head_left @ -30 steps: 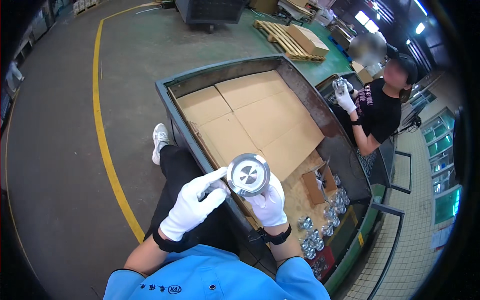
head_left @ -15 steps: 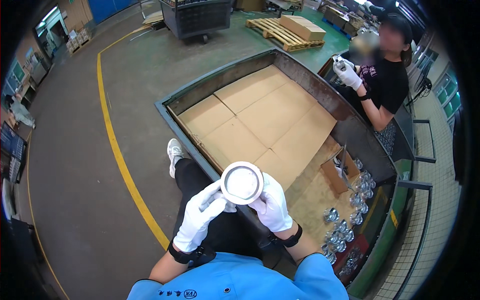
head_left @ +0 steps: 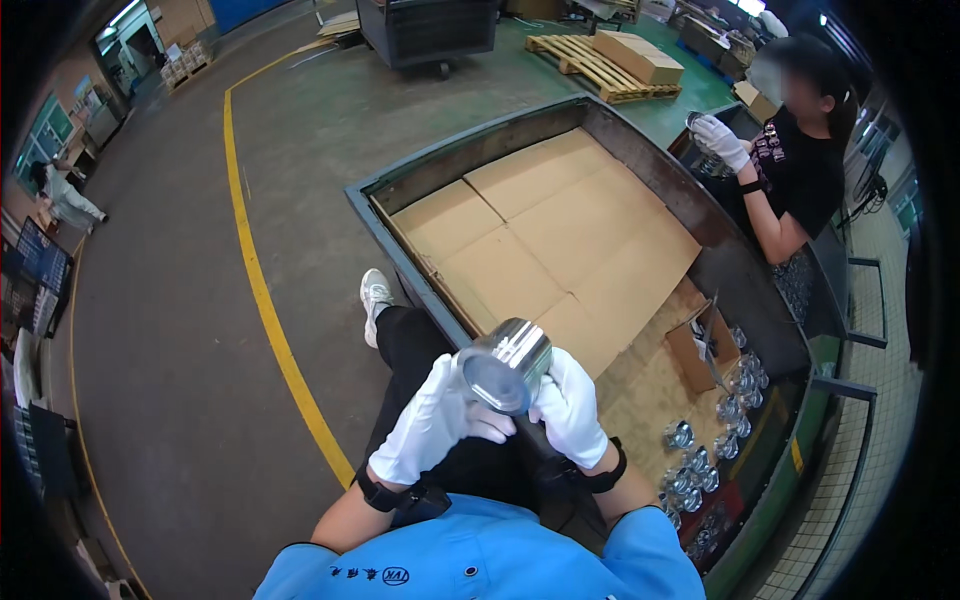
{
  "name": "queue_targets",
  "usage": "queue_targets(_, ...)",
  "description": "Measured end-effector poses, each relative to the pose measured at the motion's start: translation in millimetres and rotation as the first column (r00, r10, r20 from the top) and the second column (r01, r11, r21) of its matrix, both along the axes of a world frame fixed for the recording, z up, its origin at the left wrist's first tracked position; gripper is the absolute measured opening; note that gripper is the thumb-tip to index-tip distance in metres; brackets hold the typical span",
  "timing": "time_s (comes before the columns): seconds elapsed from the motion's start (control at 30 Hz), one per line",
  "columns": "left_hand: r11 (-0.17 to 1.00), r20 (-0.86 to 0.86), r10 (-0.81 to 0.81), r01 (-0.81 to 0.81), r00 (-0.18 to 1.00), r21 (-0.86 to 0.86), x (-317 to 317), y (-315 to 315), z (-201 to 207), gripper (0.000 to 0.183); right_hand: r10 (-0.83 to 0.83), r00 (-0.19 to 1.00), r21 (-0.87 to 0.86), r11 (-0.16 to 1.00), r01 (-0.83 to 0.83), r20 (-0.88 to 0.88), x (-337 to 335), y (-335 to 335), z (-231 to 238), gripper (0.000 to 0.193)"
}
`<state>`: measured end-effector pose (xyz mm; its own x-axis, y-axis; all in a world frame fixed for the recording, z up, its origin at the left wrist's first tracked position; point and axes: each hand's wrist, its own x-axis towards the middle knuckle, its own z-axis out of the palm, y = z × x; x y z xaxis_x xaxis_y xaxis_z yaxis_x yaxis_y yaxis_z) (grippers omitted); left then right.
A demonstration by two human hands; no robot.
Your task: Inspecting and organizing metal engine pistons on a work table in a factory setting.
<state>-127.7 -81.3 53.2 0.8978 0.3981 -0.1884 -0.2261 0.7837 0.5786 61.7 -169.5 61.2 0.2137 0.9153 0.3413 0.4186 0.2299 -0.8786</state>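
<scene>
Metal cylinder (head_left: 512,362) held between left hand (head_left: 425,425) and right hand (head_left: 572,408)

Cylinder is tilted, both gloved hands closed on it: left hand at its left side, some fingers below; right hand at its right side. It's above the near rim of a dark metal bin (head_left: 425,287) lined with cardboard sheets (head_left: 575,235). To the right in there: small open box (head_left: 692,360), shiny metal parts (head_left: 690,482). Far right, co-worker (head_left: 800,190) in black. Far: wooden pallet (head_left: 575,62), wheeled cart (head_left: 428,35). Left: grey floor (head_left: 170,300), yellow line (head_left: 262,285).
</scene>
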Motion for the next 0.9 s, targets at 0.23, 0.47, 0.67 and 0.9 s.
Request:
queue_targets(0.23,0.911,0.356,0.104,0.055,0.929,-0.41,4,-5,-13,0.086,-0.012,0.968,0.125,0.992,-0.02,0.251,-12,8,22,0.04)
queue_targets(0.47,0.868,0.381,0.31,-0.095,0.871,-0.487,3,3,-8,0.084,-0.052,0.998,0.144,0.988,0.049,0.017,-17,14,20,0.049)
queue_targets(0.67,0.925,0.174,0.357,-0.321,0.918,-0.201,4,-6,-5,0.09,-0.089,0.946,0.163,0.986,0.039,0.311,-21,19,23,0.079)
queue_targets(0.9,0.942,0.06,0.335,-0.335,0.94,-0.014,4,-10,-2,0.101,-0.118,0.944,0.214,0.975,0.052,0.307,-25,23,9,0.07)
